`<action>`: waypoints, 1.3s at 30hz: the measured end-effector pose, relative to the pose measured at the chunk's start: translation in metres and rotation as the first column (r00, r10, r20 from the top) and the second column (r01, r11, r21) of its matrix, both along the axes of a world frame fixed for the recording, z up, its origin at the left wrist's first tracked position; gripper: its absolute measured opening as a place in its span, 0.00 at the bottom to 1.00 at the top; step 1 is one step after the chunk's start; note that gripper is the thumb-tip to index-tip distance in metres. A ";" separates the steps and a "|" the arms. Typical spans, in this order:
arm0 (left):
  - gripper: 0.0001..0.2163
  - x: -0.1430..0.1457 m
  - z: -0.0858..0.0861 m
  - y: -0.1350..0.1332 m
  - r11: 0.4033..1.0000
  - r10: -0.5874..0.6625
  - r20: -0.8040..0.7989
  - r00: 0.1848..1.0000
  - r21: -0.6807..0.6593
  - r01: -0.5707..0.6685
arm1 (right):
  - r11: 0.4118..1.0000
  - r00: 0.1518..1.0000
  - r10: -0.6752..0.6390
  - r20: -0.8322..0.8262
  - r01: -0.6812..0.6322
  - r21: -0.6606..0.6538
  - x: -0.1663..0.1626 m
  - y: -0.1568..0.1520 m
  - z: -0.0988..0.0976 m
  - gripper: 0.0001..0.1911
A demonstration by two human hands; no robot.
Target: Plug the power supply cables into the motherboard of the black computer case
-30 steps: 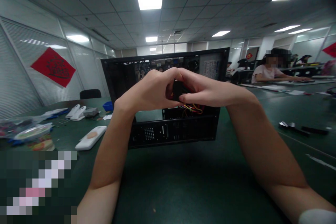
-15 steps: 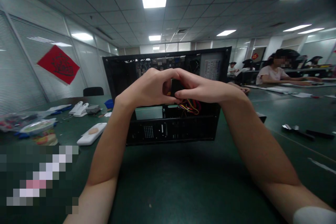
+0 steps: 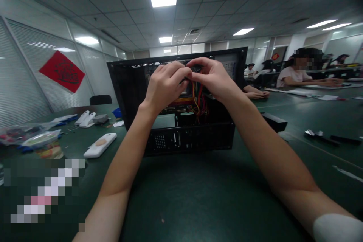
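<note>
An open black computer case (image 3: 121,94) stands on the table, its inside facing me. From between my fingertips hangs a bundle of red, yellow and black power cables (image 3: 202,102). My left hand (image 3: 168,83) has its fingers curled and pinched at the top of that bundle, in front of the motherboard. My right hand (image 3: 214,79) pinches the cables from the other side, its thumb and fingertips meeting the left ones. The cable ends are hidden behind my fingers. A label of the power supply (image 3: 231,66) shows partly at the upper right of the case.
On the left lie a white flat device (image 3: 100,145), a blue box (image 3: 117,112) and plastic bags (image 3: 19,132). A black bracket-like part (image 3: 273,121) and black strips (image 3: 321,138) lie to the right. Another person's hands (image 3: 256,92) rest on the table behind the case.
Both hands have moved up inside the case, with the fingertips now closed together on the cables. The cable bundle has been lifted and now hangs from the fingers.
</note>
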State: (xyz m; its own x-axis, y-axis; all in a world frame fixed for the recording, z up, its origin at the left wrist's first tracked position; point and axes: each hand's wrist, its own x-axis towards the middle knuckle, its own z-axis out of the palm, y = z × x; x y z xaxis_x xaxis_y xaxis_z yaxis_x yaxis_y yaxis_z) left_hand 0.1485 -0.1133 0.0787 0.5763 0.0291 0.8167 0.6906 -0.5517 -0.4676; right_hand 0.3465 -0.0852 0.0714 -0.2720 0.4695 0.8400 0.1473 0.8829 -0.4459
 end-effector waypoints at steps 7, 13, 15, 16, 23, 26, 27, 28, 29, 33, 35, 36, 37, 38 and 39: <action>0.12 -0.007 -0.002 0.007 1.000 0.004 0.069 0.998 -0.013 -0.004 | 1.000 1.000 -0.009 -0.030 0.010 0.015 0.000 -0.005 0.002 0.25; 0.12 -0.017 0.001 0.017 0.997 0.038 0.090 0.995 0.058 -0.043 | 0.917 0.957 -0.289 0.001 0.277 0.286 -0.005 -0.005 -0.003 0.21; 0.12 -0.020 0.000 0.021 0.997 0.044 0.095 0.995 0.051 -0.049 | 0.871 0.930 -0.364 0.044 0.324 0.369 -0.008 -0.005 -0.006 0.21; 0.12 -0.021 0.000 0.023 0.998 0.047 0.097 0.994 0.041 -0.051 | 0.854 0.917 -0.392 0.075 0.332 0.400 -0.010 -0.004 -0.008 0.22; 0.10 -0.028 -0.006 0.035 0.919 0.095 -0.087 0.992 -0.375 -0.121 | 0.791 0.709 -0.588 0.390 0.403 0.461 -0.020 0.011 -0.042 0.20; 0.10 -0.029 -0.016 0.049 0.762 0.097 -0.289 0.952 -0.594 -0.258 | 0.815 0.546 -0.579 0.605 0.415 0.405 -0.026 0.022 -0.062 0.18; 0.10 -0.028 -0.021 0.055 0.722 0.107 -0.325 0.940 -0.624 -0.298 | 0.816 0.506 -0.572 0.646 0.430 0.386 -0.027 0.026 -0.067 0.18; 0.11 -0.027 -0.026 0.061 0.692 0.122 -0.344 0.931 -0.642 -0.329 | 0.811 0.475 -0.571 0.669 0.452 0.372 -0.028 0.030 -0.071 0.17; 0.12 -0.024 -0.032 0.067 0.670 0.140 -0.355 0.924 -0.654 -0.352 | 0.801 0.447 -0.576 0.685 0.475 0.363 -0.027 0.034 -0.074 0.17; 0.14 -0.015 -0.049 0.082 0.606 0.223 -0.384 0.896 -0.665 -0.436 | 0.791 0.377 -0.569 0.731 0.496 0.359 -0.019 0.050 -0.078 0.16; 0.14 -0.013 -0.053 0.084 0.605 0.265 -0.374 0.889 -0.653 -0.455 | 0.804 0.371 -0.550 0.748 0.479 0.353 -0.015 0.055 -0.080 0.16; 0.14 -0.012 -0.054 0.084 0.609 0.283 -0.359 0.890 -0.650 -0.456 | 0.809 0.372 -0.542 0.754 0.474 0.347 -0.014 0.057 -0.081 0.16; 0.15 -0.012 -0.055 0.083 0.612 0.297 -0.343 0.891 -0.648 -0.453 | 0.813 0.373 -0.534 0.759 0.472 0.340 -0.014 0.058 -0.082 0.16; 0.15 -0.012 -0.056 0.083 0.612 0.309 -0.330 0.892 -0.649 -0.452 | 0.818 0.374 -0.524 0.766 0.471 0.330 -0.014 0.059 -0.083 0.16; 0.15 -0.012 -0.056 0.083 0.609 0.316 -0.325 0.891 -0.650 -0.454 | 0.825 0.375 -0.510 0.774 0.468 0.317 -0.015 0.060 -0.084 0.16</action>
